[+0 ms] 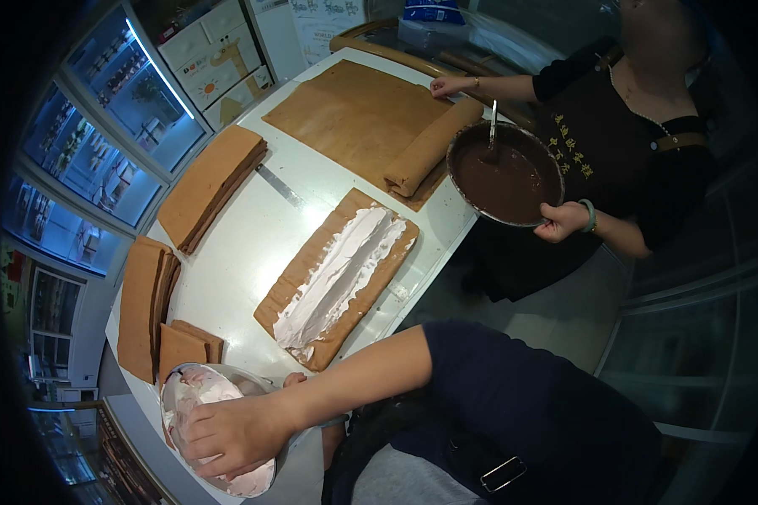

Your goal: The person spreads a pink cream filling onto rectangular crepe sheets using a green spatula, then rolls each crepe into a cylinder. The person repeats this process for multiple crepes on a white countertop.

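At the lower left, a metal bowl (254,384) of pale pink cream (204,389) tilts at the table's edge. My right hand (237,431) reaches into it with curled fingers; whatever they grip is hidden against the cream. A bit of my left hand (295,379) shows beside the bowl's rim, at its grip on the bowl, the rest covered by my right forearm. In front of me lies a brown sponge cake sheet (290,290) with a thick band of white cream (345,273) along its middle. My hands are apart from that sheet.
Stacked brown cake sheets (210,181), (143,307) and smaller pieces (189,343) line the table's left side. A metal ruler-like strip (280,185) lies nearby. Opposite, a co-worker holds a bowl of dark chocolate mixture (514,181) beside a rolled sheet (434,147) on brown paper-like sheeting (354,109).
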Tool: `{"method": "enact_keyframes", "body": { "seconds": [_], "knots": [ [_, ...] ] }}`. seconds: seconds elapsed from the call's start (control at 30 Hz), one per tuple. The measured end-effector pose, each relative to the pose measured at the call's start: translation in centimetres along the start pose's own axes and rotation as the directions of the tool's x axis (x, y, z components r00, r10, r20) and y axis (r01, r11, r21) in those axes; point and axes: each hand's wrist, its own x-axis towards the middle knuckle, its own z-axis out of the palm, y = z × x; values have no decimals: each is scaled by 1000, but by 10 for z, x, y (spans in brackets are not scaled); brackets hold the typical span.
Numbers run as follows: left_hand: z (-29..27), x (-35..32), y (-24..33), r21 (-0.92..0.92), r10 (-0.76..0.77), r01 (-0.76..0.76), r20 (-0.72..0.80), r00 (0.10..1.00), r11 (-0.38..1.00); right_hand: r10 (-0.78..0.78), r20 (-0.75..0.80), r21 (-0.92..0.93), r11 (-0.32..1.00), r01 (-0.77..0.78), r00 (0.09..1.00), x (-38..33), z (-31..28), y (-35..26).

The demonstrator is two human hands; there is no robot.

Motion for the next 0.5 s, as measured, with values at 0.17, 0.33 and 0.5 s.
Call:
{"method": "enact_keyframes", "body": {
  "seconds": [0.17,0.33,0.5],
  "knots": [
    [-13,19,20,-60,-4,2,-17,1000,998,546,-106,-48,832,-553,831,-90,-107,-40],
    [-32,29,49,-300,-280,288,70,957,909,779,-547,-121,289,-950,307,-198,-199,-77],
    [-45,30,92,-597,-643,712,388,660,371,761,-559,432,-72,-899,-330,-272,-264,-71]
  ]
}}
